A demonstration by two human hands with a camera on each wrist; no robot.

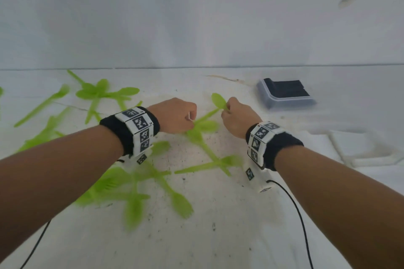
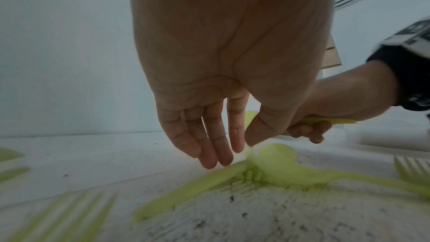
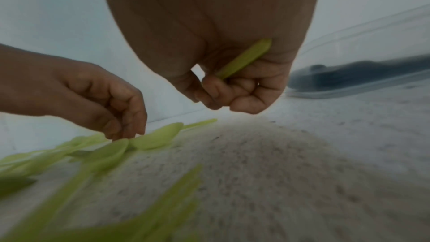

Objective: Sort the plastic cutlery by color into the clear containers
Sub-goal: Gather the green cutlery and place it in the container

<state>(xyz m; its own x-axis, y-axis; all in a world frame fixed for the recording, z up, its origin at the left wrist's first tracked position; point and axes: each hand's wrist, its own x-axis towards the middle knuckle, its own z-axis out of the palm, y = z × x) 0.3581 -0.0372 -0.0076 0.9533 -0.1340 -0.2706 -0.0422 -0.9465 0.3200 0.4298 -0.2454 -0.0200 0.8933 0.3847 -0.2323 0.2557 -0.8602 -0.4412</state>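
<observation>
Head view: right hand (image 1: 237, 116) curled round translucent lime-green plastic spoon (image 1: 219, 101), oval bowl sticking up past knuckles, raised off speckled white tabletop (image 1: 218, 225). Right wrist view: flat green handle (image 3: 246, 58) lying across palm, fingers (image 3: 242, 87) folded tight over it, thumb closed against them.

Left hand (image 1: 175, 117) lowered onto cluster of lime-green plastic spoons and forks (image 1: 197, 131) lying crossed on table between both hands. Left wrist view: fingers (image 2: 216, 141) nearly straight and held together, pointing down, tips at thin flat handle (image 2: 193, 189); thumb (image 2: 260, 130) just beside rounded bowl (image 2: 277, 157) of neighbouring spoon. Firm pinch or mere touch: could not tell, motion blur at contact.

More loose green cutlery (image 1: 102, 94) scattered over left half of table, some overlapping, some blurred; slim handles, smooth glossy bowls, tined fork heads (image 1: 182, 205).

Clear rectangular plastic container with rounded corners (image 1: 284, 105) far right on table, dark black pieces (image 1: 286, 88) inside. Second clear container (image 1: 371, 155) at near right, only pale rim legible.

Table surface matte, gritty with dark specks. Black sweatbands with black-and-white marker tags (image 1: 140, 126) on both wrists; thin black cable (image 1: 301, 220) trailing from right one.
</observation>
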